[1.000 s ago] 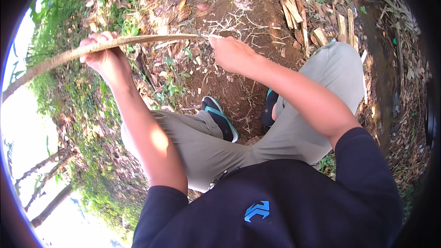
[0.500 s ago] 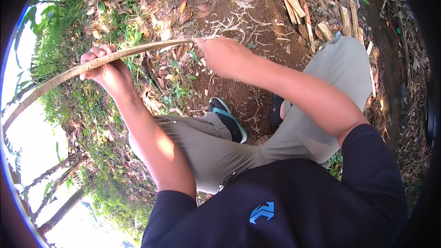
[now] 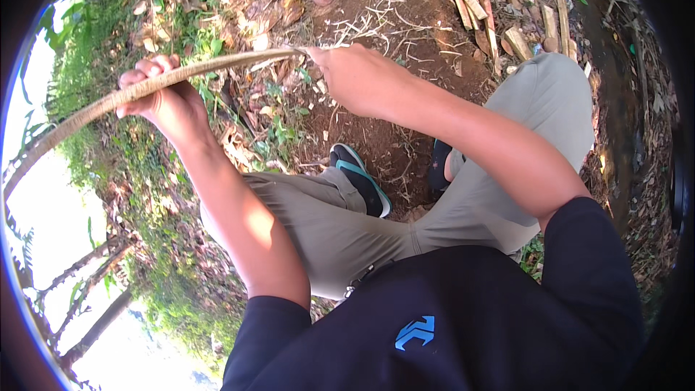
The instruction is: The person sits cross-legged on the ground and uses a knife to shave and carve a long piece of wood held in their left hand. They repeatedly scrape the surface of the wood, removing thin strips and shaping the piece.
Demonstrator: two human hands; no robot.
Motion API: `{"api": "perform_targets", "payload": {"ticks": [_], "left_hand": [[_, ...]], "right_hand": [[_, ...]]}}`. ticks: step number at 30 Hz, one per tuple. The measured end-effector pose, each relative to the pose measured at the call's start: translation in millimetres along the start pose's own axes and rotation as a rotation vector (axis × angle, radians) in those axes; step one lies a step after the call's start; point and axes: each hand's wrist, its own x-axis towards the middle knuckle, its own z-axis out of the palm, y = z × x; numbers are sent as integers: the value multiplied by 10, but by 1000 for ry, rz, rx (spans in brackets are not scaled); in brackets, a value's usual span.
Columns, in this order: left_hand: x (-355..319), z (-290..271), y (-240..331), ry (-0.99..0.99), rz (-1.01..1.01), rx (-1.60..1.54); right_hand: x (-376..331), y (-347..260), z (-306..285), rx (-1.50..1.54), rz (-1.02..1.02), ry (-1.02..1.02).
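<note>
Steadying a long wooden strip [image 3: 217,64] at eleven o'clock, the left hand [image 3: 176,105] clamps its fingers round it at ten while the right hand [image 3: 362,81], its grip impossible to tell, meets one end at twelve, the next move likely calling for firm control.

No readable words or numbers. Clearest marking: blue logo [image 3: 415,333] on the front of the dark shirt [image 3: 478,304], angular strokes with dark gaps between them. Also a tiny reddish mark [image 3: 436,167] on the dark right shoe [image 3: 439,153], too small to make out.
</note>
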Motion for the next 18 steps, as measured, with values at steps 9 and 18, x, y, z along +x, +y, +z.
{"api": "perform_targets", "payload": {"ticks": [9, 18], "left_hand": [[38, 5, -57, -166, -12, -106], [96, -53, -55, -232, -13, -132]], "right_hand": [[99, 457, 197, -168, 83, -35], [126, 409, 158, -97, 68, 2]]}}
